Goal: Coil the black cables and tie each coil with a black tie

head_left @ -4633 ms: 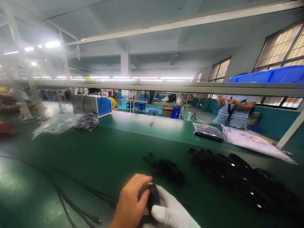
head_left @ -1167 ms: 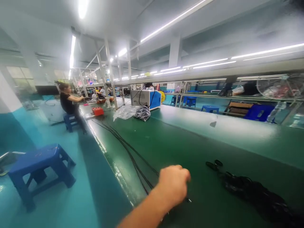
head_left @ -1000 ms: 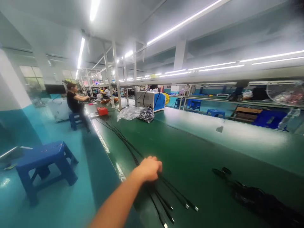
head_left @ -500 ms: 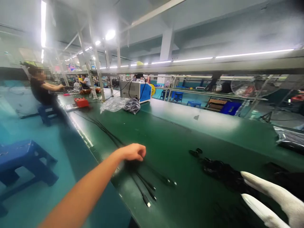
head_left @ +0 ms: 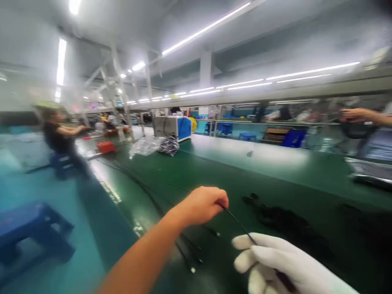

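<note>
My bare left hand [head_left: 206, 205] is closed round a thin black cable [head_left: 235, 219], low over the green table. From there the cable runs taut to my right hand [head_left: 269, 258], in a white glove, which pinches it between thumb and fingers. A dark piece, perhaps the cable's end, shows under the gloved fingers. Other black cables [head_left: 143, 188] lie lengthwise along the table beneath my left forearm. Their plugs, one with a pale metal tip [head_left: 192, 270], point towards me. A dark coiled bundle of cable [head_left: 290, 220] rests beyond my right hand.
Farther along the green table [head_left: 211, 167] stand a grey-and-blue machine [head_left: 173, 127], a plastic-wrapped bundle [head_left: 168, 146] and a red box [head_left: 105, 147]. A bagged item [head_left: 372, 171] lies at right, near a person's hands [head_left: 357, 115]. A blue stool [head_left: 33, 232] and a seated person [head_left: 63, 134] are left.
My left hand has moved right, drawing a cable away from the others. My gloved right hand has come left and closed on that cable. A person's hands have appeared at far right.
</note>
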Demonstrator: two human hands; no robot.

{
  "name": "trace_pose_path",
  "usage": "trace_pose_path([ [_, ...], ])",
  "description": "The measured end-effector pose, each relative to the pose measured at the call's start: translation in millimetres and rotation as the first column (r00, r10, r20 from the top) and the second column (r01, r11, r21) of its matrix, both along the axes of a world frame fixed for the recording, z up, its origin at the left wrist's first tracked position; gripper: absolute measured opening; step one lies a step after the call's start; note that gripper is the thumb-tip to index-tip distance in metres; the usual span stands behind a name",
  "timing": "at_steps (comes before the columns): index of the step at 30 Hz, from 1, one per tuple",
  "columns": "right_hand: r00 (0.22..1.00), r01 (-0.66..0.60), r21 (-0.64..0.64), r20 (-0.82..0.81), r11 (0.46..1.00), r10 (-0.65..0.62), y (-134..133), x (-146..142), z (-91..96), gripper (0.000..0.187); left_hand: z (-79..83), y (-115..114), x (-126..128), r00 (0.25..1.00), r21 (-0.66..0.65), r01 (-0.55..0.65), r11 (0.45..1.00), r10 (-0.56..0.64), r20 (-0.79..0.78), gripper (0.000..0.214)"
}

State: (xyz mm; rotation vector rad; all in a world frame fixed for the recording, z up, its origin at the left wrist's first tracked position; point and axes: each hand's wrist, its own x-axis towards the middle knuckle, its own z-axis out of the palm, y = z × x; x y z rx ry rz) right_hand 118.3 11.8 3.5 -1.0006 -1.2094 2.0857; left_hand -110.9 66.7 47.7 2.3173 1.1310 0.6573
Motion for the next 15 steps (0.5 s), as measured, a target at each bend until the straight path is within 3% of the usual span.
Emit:
trace_pose_path([
  [3, 0.967, -0.092, -0.112, -0.248, 0.989, 0.062, -17.1, -14.3, -0.1, 0.029, -0.7, -22.9, 28.4, 0.996, -0.026, 0.084, 0.996, -0.084, -0.006, 0.011],
  [7, 0.88, -0.178, -0.216, -0.472, 0.96, 0.056, -20.8, 0.5, -21.7, 0.038, -1.8, -35.8, 53.7, 0.973, 0.001, 0.18, 0.984, -0.178, -0.147, 0.019],
  [11, 0.796, -0.293, -0.216, -0.595, 0.931, 0.113, -24.8, 7.7, -38.8, 0.059, 5.9, -34.2, 70.0, 0.96, -0.005, 0.249, 0.969, -0.247, -0.134, 0.016],
  [15, 0.76, -0.315, -0.179, -0.636, 0.932, 0.135, -24.3, 9.7, -49.6, 0.074, 12.6, -28.9, 79.1, 0.932, 0.001, 0.285, 0.959, -0.277, -0.232, 0.017],
])
